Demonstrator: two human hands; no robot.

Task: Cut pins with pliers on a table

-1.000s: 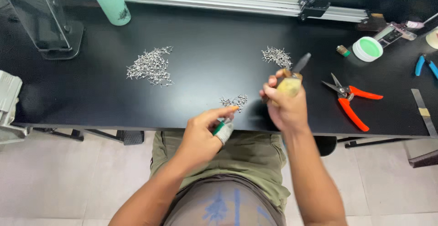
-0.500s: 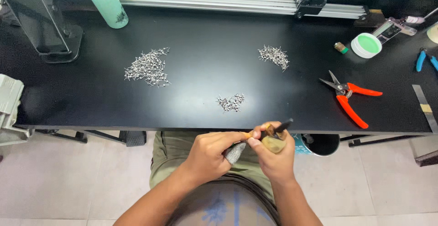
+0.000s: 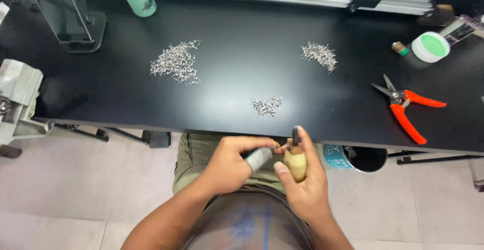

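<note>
Head view: below the near edge of the black table (image 3: 242, 48), over the lap, the left hand (image 3: 229, 161) curls shut around a small grey-wrapped tool (image 3: 258, 159). Touching it, the right hand (image 3: 302, 179) grips a wooden-handled tool (image 3: 295, 163), thumb pressed on the handle. On the table lie three piles of small metal pieces (image 3: 175, 62), with red-handled cutters (image 3: 406, 106) toward its right end

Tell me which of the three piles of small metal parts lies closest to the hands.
The small middle pile, near the table's front edge; the left pile and right pile lie farther back.
</note>
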